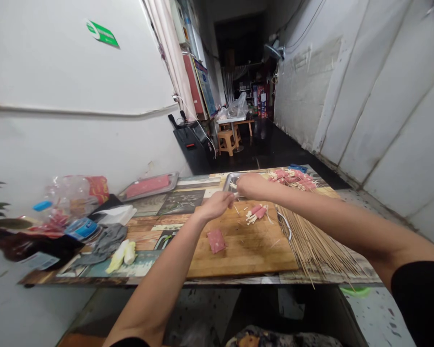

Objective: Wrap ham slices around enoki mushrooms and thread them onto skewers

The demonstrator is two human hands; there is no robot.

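Both my hands meet at the metal tray (227,179) behind the wooden cutting board (246,262). My left hand (217,205) is closed, its fingertips pinching pale strands of enoki mushroom. Beside it my right hand (251,185) is also closed, palm down over the tray, with white enoki mushrooms (233,185) poking out from its fingers. On the board lie a flat slice of pink meat (216,240) and meat rolls around enoki (257,212). The tray's contents are mostly hidden by my hands.
Bamboo skewers (318,246) spread along the board's right. Finished meat rolls (292,178) are piled at the back right. Another tray (173,180) holds sliced meat (147,186). Cabbage leaves (123,255), a grey cloth (110,241) and plastic bags (75,195) lie on the left.
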